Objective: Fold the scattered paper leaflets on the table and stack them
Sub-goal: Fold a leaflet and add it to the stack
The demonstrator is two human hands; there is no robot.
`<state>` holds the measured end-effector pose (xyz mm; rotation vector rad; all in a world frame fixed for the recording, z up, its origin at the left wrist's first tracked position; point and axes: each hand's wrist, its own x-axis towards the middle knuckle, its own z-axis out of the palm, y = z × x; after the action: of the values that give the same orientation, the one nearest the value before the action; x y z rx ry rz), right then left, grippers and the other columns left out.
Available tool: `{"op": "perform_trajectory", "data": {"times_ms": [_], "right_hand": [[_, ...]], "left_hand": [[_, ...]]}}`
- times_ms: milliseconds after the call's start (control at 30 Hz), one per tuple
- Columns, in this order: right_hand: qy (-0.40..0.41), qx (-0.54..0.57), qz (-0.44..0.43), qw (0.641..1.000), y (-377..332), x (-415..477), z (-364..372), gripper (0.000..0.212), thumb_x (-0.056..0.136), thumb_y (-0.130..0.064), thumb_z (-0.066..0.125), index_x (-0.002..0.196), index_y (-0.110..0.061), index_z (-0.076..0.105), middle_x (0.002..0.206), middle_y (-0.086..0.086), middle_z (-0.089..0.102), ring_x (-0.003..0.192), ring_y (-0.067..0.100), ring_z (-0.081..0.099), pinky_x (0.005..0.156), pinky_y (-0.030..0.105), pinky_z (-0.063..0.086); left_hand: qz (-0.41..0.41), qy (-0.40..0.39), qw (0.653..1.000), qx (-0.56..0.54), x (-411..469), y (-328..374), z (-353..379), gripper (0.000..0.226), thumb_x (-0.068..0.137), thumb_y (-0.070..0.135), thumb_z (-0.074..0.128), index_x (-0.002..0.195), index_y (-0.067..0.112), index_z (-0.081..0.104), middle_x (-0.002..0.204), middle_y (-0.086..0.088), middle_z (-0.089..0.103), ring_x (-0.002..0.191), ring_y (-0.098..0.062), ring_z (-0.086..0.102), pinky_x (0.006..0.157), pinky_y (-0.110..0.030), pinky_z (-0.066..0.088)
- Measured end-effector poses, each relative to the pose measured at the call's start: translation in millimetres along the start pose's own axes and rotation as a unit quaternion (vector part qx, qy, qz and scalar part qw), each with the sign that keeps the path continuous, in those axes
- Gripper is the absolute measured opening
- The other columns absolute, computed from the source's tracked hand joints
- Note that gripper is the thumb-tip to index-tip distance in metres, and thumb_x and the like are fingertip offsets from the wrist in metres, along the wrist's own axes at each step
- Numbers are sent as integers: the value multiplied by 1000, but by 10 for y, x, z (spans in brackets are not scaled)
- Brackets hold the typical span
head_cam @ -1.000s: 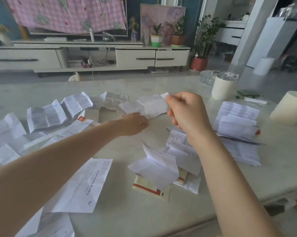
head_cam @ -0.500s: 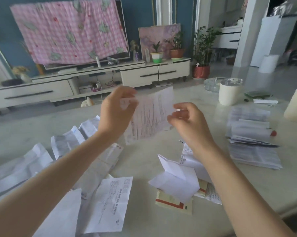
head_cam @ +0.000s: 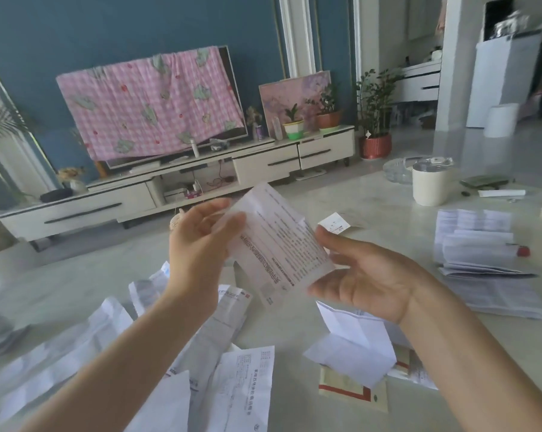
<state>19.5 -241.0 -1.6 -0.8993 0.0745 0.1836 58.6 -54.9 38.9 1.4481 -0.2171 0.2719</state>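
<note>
I hold a printed white leaflet (head_cam: 279, 244) up in the air above the table (head_cam: 279, 325). My left hand (head_cam: 201, 241) pinches its upper left edge between thumb and fingers. My right hand (head_cam: 366, 275) is palm up, fingers mostly straight, touching the leaflet's lower right edge. Several unfolded leaflets (head_cam: 241, 391) lie scattered on the table below and to the left. A pile of folded leaflets (head_cam: 481, 260) lies at the right. A creased white sheet (head_cam: 357, 344) lies under my right wrist.
A cream cylindrical container (head_cam: 430, 188) and a glass dish (head_cam: 399, 171) stand at the table's far right. A red-edged booklet (head_cam: 350, 391) lies near the front. A small slip (head_cam: 335, 222) lies beyond my right hand. A TV cabinet (head_cam: 170, 194) stands behind.
I lifted a leaflet from the far pile off the table and brought it up between both hands. It has tilted, and my right hand has turned palm up beneath its lower edge.
</note>
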Motion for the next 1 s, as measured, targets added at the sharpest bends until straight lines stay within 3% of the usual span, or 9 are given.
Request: {"op": "perform_trajectory", "data": {"times_ms": [100, 200, 300, 400, 533, 667, 733, 867, 1000], "right_hand": [[54, -2, -33, 998, 46, 50, -4, 46, 69, -8, 71, 113, 2, 62, 106, 14, 68, 85, 21, 68, 70, 26, 59], [108, 13, -104, 989, 66, 105, -22, 79, 64, 7, 72, 136, 3, 40, 128, 14, 57, 104, 17, 62, 81, 19, 52], [166, -131, -164, 963, 37, 84, -42, 83, 66, 8, 76, 136, -16, 41, 140, 10, 42, 117, 19, 53, 86, 22, 42], [130, -194, -151, 961, 35, 52, -17, 87, 62, 5, 80, 135, -23, 42, 144, 12, 38, 106, 9, 57, 100, 30, 39], [129, -178, -148, 964, 51, 71, 4, 93, 57, -9, 83, 138, -17, 38, 137, 7, 45, 114, 17, 56, 105, 34, 40], [-12, -187, -66, 980, 28, -9, 27, 47, 69, -22, 69, 113, -6, 64, 110, 10, 70, 94, 20, 68, 82, 30, 56], [-10, -220, -72, 973, 44, -10, 27, 26, 80, -14, 65, 105, -8, 68, 105, 8, 72, 90, 22, 69, 76, 30, 58], [13, -276, -119, 954, 36, 29, 33, 24, 91, -5, 54, 107, -16, 68, 99, 6, 73, 81, 24, 68, 69, 35, 55], [-10, -275, -140, 951, 13, -6, 42, 38, 90, 5, 47, 72, -16, 73, 73, 3, 65, 60, 15, 56, 46, 18, 45]], "left_hand": [[-20, 0, 999, -26, -26, -27, -65, 19, 83, 0, 63, 88, 18, 60, 84, -3, 67, 79, -21, 62, 87, -46, 49], [-67, -43, 997, -4, -15, -21, -114, 11, 86, 3, 57, 87, 13, 60, 80, -5, 65, 74, -21, 60, 72, -34, 50], [-178, -153, 972, 26, 76, 86, -192, 24, 78, 29, 57, 82, 7, 66, 69, -7, 66, 60, -21, 60, 55, -26, 47], [-195, -267, 938, 108, 122, 135, -225, 40, 76, 33, 57, 101, 3, 68, 92, -13, 72, 80, -28, 69, 68, -34, 59], [-116, -222, 950, 185, 51, 60, -131, 15, 85, 8, 59, 96, 4, 68, 97, -13, 73, 93, -34, 68, 87, -49, 53], [-97, -176, 969, 146, 46, 14, -120, 13, 88, 7, 58, 93, 10, 70, 98, -11, 73, 96, -35, 67, 94, -57, 46], [-94, -185, 967, 146, 30, 3, -133, 10, 86, 9, 63, 92, 11, 71, 98, -12, 73, 97, -37, 66, 95, -60, 44], [-103, -198, 962, 154, 39, -4, -203, 23, 89, -3, 51, 89, 11, 70, 92, -9, 74, 88, -31, 68, 82, -48, 55], [-132, -186, 967, 112, 44, -19, -218, 40, 91, -3, 39, 73, 11, 71, 71, -4, 71, 60, -17, 65, 48, -24, 53]]}}
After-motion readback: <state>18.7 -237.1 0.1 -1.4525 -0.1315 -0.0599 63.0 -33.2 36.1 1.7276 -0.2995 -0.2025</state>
